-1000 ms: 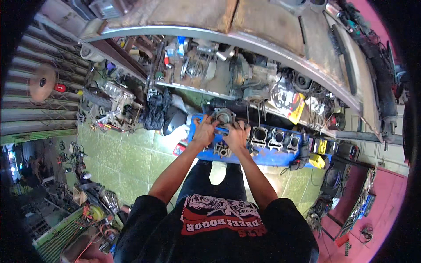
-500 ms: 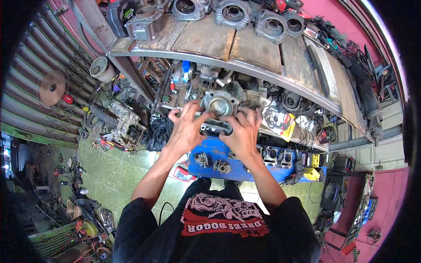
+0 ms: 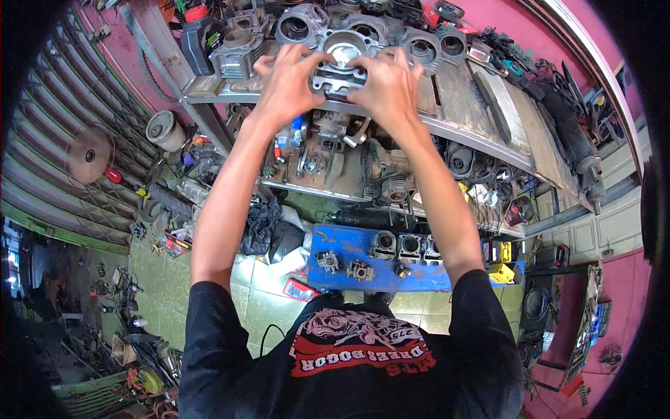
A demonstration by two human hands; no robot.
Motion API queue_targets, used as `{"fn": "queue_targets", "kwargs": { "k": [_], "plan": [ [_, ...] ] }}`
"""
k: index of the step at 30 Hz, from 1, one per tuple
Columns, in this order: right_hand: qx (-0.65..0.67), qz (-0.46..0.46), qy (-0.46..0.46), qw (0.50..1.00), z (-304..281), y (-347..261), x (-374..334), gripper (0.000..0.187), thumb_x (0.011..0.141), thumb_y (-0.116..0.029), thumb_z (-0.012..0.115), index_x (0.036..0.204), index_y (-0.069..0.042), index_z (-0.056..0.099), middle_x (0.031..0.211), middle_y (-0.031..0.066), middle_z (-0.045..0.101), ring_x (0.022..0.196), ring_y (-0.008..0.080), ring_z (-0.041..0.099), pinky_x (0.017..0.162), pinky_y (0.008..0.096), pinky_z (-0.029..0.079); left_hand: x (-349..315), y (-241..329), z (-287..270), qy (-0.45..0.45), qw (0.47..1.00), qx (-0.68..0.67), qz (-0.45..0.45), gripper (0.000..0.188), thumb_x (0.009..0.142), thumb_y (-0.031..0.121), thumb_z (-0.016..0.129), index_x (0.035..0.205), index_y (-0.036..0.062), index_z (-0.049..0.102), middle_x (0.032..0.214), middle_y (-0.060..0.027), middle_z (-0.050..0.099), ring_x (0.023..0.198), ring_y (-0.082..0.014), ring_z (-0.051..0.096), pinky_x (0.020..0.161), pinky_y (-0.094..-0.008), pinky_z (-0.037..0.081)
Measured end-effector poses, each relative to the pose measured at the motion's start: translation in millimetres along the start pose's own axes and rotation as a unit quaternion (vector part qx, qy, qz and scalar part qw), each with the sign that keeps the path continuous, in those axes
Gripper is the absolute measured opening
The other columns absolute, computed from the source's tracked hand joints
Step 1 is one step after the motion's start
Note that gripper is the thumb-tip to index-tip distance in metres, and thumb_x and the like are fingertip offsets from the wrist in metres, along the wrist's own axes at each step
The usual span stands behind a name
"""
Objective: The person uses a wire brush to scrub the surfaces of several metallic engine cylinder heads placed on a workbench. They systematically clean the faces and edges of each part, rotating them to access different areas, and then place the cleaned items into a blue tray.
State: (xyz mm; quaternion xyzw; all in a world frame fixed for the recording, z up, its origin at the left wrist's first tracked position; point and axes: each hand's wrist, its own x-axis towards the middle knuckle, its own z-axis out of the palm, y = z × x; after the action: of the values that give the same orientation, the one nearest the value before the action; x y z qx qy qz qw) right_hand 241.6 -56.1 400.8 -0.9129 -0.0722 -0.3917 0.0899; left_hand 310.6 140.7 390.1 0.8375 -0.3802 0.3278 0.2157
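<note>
Both my hands hold one grey metal engine cylinder (image 3: pixel 340 64) with a round bore, raised at arm's length over the upper shelf. My left hand (image 3: pixel 283 82) grips its left side, my right hand (image 3: pixel 391 87) its right side. The cylinder hangs just in front of a row of similar finned cylinders (image 3: pixel 296 26) standing on the worn metal shelf top (image 3: pixel 460 87). Below, near my feet, a low blue bench (image 3: pixel 380 276) carries several more cylinders and small engine parts.
A lower shelf (image 3: pixel 335 178) is crowded with engine cases and parts. A dark jug (image 3: pixel 197 42) stands at the shelf's left end. A round grinder disc (image 3: pixel 87 155) and scattered tools lie on the green floor at left. A yellow box (image 3: pixel 502 253) sits right of the bench.
My hands lifted the cylinder from the blue bench up to the top shelf, and my view tilted upward with it.
</note>
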Motion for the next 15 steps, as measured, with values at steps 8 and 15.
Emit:
{"fn": "queue_targets", "kwargs": {
  "k": [8, 15],
  "plan": [
    [0.032, 0.095, -0.181, 0.978, 11, 27, 52, 0.057, 0.063, -0.033, 0.086, 0.119, -0.026, 0.076, 0.105, 0.0086, 0.077, 0.117, 0.0337, 0.064, 0.100, 0.0674, 0.040, 42, -35, 31, -0.088, 0.992, -0.075, -0.046, 0.066, 0.059, 0.019, 0.082, 0.124, 0.0215, 0.067, 0.113, -0.0083, 0.065, 0.118, -0.0293, 0.058, 0.098, -0.0470, 0.044],
    [0.147, 0.120, -0.194, 0.963, 20, 50, 53, 0.051, 0.071, -0.036, 0.084, 0.120, -0.024, 0.076, 0.117, 0.0119, 0.074, 0.127, 0.0393, 0.056, 0.107, 0.0753, 0.029, 41, -44, 41, -0.097, 0.989, -0.092, -0.068, 0.068, 0.065, 0.022, 0.082, 0.130, 0.0169, 0.066, 0.134, -0.0121, 0.062, 0.130, -0.0306, 0.052, 0.112, -0.0459, 0.039]
  ]
}}
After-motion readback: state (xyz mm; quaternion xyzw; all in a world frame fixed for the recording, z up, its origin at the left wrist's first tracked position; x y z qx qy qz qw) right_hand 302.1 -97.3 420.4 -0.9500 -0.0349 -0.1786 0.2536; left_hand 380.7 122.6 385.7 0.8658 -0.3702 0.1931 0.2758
